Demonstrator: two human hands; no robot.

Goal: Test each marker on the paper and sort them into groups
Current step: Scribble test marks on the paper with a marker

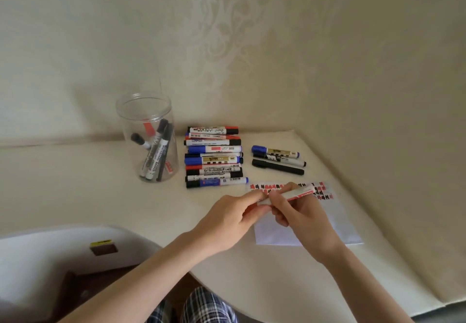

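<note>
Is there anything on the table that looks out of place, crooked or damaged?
Nothing stands out. The large pile of markers lies in a neat stack, the three markers to its right lie side by side, and the jar stands upright. The paper lies flat with test marks along its far edge.

Soft, even daylight, faint shadows, slight overall blur, and wide-angle bending at the edges.

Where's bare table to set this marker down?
Bare table lies left of the jar, and a strip between the long marker row and the three markers. Crowded around the paper, under both hands.
</note>
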